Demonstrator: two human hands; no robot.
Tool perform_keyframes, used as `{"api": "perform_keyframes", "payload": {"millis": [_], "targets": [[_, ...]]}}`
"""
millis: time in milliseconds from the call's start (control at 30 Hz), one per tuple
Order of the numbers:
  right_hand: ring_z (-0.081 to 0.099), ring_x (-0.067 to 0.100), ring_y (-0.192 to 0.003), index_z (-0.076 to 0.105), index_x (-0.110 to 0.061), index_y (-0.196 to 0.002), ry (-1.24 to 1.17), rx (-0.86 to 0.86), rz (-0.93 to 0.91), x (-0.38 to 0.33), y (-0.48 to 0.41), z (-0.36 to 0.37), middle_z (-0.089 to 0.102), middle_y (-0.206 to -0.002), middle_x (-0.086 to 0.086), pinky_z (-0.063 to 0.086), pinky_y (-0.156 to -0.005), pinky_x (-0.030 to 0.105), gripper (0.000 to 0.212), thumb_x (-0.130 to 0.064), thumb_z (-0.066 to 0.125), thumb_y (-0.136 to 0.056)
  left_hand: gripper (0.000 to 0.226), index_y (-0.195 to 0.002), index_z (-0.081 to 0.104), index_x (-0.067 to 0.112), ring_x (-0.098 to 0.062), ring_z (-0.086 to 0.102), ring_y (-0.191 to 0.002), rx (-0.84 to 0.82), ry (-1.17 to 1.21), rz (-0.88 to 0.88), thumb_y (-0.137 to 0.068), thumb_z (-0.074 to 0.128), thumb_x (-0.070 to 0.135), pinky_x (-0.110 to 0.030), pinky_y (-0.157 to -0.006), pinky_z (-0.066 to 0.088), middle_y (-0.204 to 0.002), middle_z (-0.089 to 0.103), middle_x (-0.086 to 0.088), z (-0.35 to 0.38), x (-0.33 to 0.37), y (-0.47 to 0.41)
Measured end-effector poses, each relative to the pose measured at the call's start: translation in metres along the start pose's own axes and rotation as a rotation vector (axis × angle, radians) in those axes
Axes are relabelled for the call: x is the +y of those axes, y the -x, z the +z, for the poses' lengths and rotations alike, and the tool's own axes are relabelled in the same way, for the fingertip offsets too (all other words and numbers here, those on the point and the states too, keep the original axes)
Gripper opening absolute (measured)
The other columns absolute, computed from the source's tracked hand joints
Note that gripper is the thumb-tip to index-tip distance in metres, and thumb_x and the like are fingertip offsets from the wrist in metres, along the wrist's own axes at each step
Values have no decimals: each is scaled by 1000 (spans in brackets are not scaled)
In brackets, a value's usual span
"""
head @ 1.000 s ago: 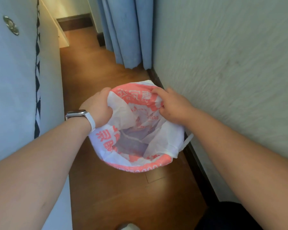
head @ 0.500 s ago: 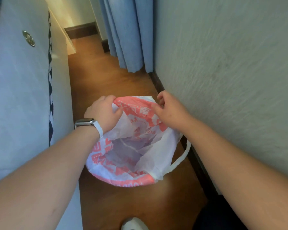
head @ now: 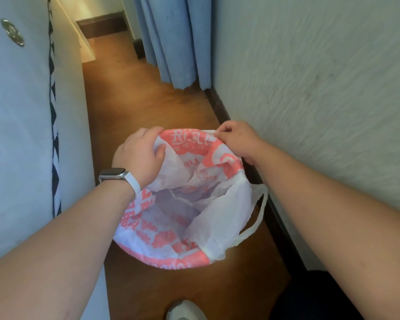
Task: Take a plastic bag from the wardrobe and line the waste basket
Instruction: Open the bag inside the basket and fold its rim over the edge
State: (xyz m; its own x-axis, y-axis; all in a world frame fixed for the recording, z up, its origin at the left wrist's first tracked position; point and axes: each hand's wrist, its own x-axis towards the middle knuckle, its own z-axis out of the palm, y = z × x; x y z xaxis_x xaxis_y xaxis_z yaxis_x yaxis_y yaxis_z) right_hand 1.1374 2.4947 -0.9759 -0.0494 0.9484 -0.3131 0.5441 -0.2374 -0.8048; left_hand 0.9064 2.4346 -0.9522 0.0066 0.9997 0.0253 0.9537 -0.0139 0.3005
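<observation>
A white plastic bag with pink-red print lies spread open over a round waste basket on the wooden floor; the basket itself is hidden under the bag. My left hand, with a watch on the wrist, grips the bag's far-left rim. My right hand pinches the far-right rim close to the wall. One white bag handle hangs loose on the right side.
A white cupboard side with a black zigzag stripe and a round metal knob stands close on the left. A textured wall with a dark skirting board runs along the right. Blue curtains hang ahead. A shoe tip shows at the bottom.
Both hands have moved further along the bag's far rim and spread it wider over the basket. The bag's mouth is now rounder and more open.
</observation>
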Motion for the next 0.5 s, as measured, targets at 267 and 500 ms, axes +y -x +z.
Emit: {"api": "perform_keyframes", "payload": {"millis": [267,500], "targets": [[68,21,-87,73,-13,-92,-49,-68,88,20,17,2,71,-87,0,57,-80,38,12,-19,63,-91,36,-134,51,24,-35,56,-105,-25,-41,-34,-98,46,26,-41,-76,49,-119,58,-11,-1,1,1],[59,11,-104,61,-22,-122,-43,134,-26,6,65,-19,61,-111,-8,51,-97,37,31,-33,61,-94,43,-132,53,16,-40,53,-109,63,-103,-85,-91,52,28,-46,-86,44,-125,58,-16,-7,11,8]]}}
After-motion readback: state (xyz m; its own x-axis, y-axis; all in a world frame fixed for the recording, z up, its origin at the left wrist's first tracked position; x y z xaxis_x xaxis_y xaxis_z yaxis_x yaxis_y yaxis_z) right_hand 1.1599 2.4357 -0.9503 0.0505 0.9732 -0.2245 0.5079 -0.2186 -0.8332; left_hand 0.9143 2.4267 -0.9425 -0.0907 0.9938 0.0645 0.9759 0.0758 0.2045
